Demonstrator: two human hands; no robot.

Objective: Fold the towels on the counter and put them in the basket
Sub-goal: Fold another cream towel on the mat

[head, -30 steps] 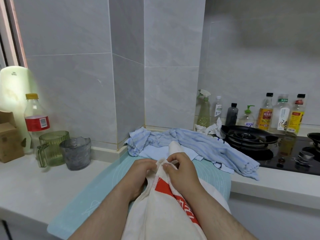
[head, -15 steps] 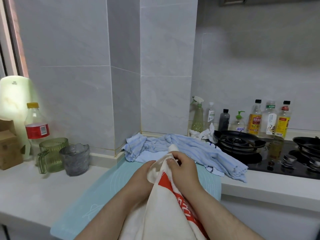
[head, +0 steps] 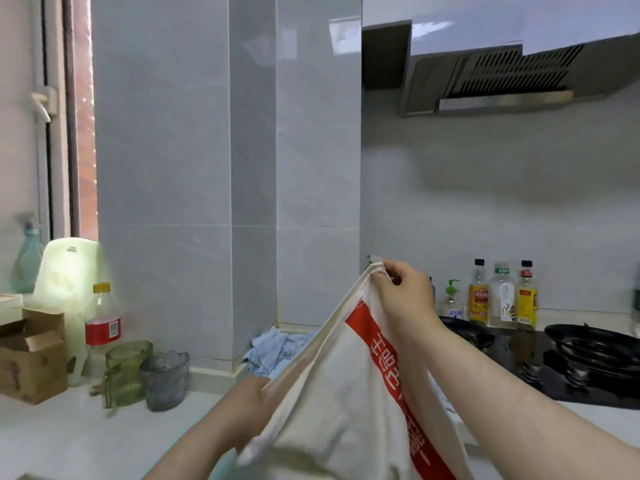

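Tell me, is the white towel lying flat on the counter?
No, the right hand pinches a corner of the white towel up high while the left hand grips its edge lower down.

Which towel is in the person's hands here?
The cream towel with the red stripe, pinched by the right hand and gripped by the left hand; the blue towels lie crumpled behind it.

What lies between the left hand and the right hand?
An edge of the white towel, stretched from left hand up to right hand, in the head view.
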